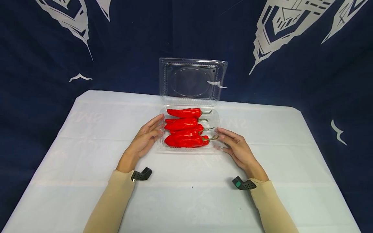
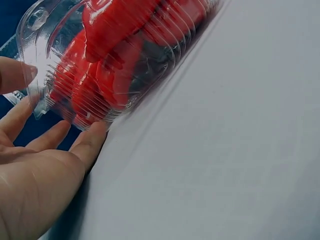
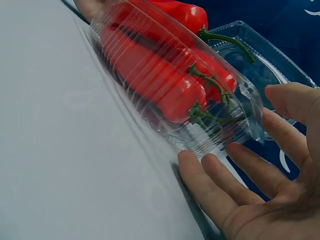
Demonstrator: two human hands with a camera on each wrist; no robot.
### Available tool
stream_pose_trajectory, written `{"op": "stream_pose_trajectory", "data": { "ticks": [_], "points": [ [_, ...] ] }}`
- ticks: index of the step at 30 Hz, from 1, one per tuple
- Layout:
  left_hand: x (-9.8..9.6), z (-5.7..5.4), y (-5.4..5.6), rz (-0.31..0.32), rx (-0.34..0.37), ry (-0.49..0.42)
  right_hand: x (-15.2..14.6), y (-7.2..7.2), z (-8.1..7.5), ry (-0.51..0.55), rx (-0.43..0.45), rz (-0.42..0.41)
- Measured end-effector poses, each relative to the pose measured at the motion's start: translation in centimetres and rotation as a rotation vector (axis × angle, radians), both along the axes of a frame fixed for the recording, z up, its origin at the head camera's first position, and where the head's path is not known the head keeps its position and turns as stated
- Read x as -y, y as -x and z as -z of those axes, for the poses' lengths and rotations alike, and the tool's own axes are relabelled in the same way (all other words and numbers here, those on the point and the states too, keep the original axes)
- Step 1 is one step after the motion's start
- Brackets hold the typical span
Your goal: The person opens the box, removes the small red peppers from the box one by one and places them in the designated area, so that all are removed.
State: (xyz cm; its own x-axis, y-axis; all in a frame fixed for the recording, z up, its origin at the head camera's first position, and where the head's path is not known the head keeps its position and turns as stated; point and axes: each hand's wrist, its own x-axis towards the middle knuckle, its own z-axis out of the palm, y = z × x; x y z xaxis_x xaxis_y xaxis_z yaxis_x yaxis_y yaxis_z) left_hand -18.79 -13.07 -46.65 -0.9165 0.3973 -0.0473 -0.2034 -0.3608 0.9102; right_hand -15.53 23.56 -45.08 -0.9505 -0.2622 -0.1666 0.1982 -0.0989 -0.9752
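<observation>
i have the left hand (image 1: 145,136) and right hand (image 1: 237,146) flanking the box (image 1: 189,151), fingers spread, perhaps just touching; peppers (image 1: 183,124) lie inside it, so i should steady both its sides evenly.

This looks like a makeshift tabletop recording station, with a table (image 1: 186,200) under a creased white cover set against a dark blue cloth backdrop (image 1: 131,48) printed with pale angular shapes (image 1: 291,22) and gull-like figures (image 1: 338,131). Small black devices (image 1: 141,174) sit at both cuffs, which fits a filming setup more than an ordinary kitchen or shop. The cloth fills the background, so the kind of room behind it cannot be told.
</observation>
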Motion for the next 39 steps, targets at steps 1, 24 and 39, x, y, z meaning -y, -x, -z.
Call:
{"op": "stream_pose_trajectory", "data": {
  "ticks": [1, 24, 39],
  "points": [
    [0.0, 0.0, 0.0, -0.002, -0.001, 0.001, 0.0, 0.0, 0.0, -0.015, -0.004, 0.001],
    [0.0, -0.3, -0.1, -0.007, 0.002, 0.028, -1.5, 1.2, -2.8, -0.240, -0.303, 0.085],
    [-0.1, -0.1, -0.1, -0.011, 0.018, 0.032, 0.6, 2.2, -5.6, -0.567, -0.551, -0.030]
  ]
}}
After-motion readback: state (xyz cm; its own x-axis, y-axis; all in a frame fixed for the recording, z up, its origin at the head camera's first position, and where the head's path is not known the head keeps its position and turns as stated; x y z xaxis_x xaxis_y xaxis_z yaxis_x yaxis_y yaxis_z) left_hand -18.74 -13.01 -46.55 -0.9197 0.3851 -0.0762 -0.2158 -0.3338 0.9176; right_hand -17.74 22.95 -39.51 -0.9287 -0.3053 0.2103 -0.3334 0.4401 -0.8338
